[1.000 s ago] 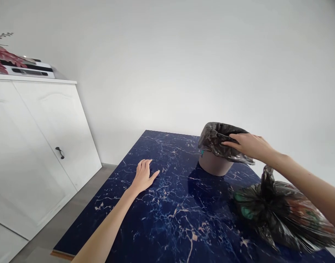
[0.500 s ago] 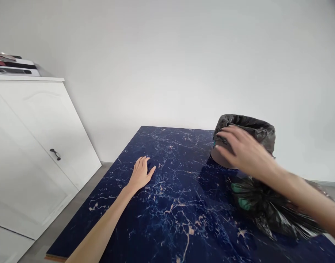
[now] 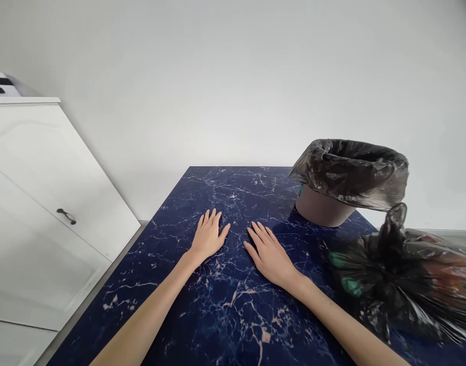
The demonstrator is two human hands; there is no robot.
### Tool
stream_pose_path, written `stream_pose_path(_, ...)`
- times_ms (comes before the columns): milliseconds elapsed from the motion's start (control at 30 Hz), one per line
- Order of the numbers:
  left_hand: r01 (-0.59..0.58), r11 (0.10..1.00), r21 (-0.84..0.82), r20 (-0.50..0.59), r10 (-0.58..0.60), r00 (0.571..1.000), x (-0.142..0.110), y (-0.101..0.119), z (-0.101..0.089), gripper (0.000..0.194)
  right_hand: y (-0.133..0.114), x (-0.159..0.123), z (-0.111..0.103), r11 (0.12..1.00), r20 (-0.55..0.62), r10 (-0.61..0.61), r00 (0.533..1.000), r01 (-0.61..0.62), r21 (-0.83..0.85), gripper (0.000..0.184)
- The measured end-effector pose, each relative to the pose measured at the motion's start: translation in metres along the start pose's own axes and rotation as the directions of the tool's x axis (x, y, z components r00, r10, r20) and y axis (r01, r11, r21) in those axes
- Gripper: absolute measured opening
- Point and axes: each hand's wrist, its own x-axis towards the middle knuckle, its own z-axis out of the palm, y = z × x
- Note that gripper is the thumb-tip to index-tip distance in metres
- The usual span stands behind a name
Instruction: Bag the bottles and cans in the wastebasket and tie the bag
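Both of my hands lie palm down on a dark blue marbled table (image 3: 233,195). My left hand (image 3: 209,236) has its fingers stretched out and holds nothing. To its right, my right hand (image 3: 270,254) is flat too, fingers a little apart and nothing in them. Beyond my right hand stands a greyish-brown trash bin (image 3: 324,206), lined with a black plastic bag (image 3: 354,178) folded over its rim. Nearer me on the right lies a knotted black garbage bag (image 3: 393,284). Green and reddish items show through its thin film.
A white cabinet (image 3: 38,188) with a dark handle (image 3: 66,216) stands left of the table. On its top is part of a white and black device (image 3: 2,84). The pale wall (image 3: 233,91) rises behind the table's far edge.
My right hand has come down from in front of the bin to lie flat on the table, left of the knotted bag. My left hand stays flat. The view has shifted slightly right.
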Motion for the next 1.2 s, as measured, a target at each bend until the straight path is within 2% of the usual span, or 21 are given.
stream_pose_path(167, -0.068, 0.998, 0.005, 0.024, 0.068, 0.997, 0.009, 0.009, 0.005, 0.069, 0.0, 0.003, -0.002, 1.0, 0.007, 0.016, 1.0, -0.016, 0.004, 0.068)
stream_pose_path(400, -0.114, 0.993, 0.027, 0.065, 0.112, 0.992, 0.006, 0.01, 0.002, 0.071, -0.002, 0.002, -0.007, 1.0, 0.024, 0.028, 0.999, -0.027, -0.001, 0.067)
stream_pose_path(633, -0.147, 0.988, 0.046, 0.048, 0.145, 0.988, 0.004, 0.014, -0.002, 0.065, -0.004, 0.002, -0.009, 1.0, 0.017, 0.027, 0.999, -0.027, -0.011, 0.066)
stream_pose_path(967, -0.166, 0.985, 0.042, 0.045, 0.164, 0.985, -0.009, 0.025, -0.002, 0.064, -0.005, 0.002, -0.007, 1.0, -0.01, 0.018, 1.0, -0.018, -0.017, 0.064)
stream_pose_path(1200, -0.194, 0.98, 0.046, 0.082, 0.19, 0.978, -0.021, 0.037, -0.006, 0.065, -0.006, 0.001, -0.007, 0.999, -0.008, 0.009, 1.0, -0.009, -0.034, 0.063)
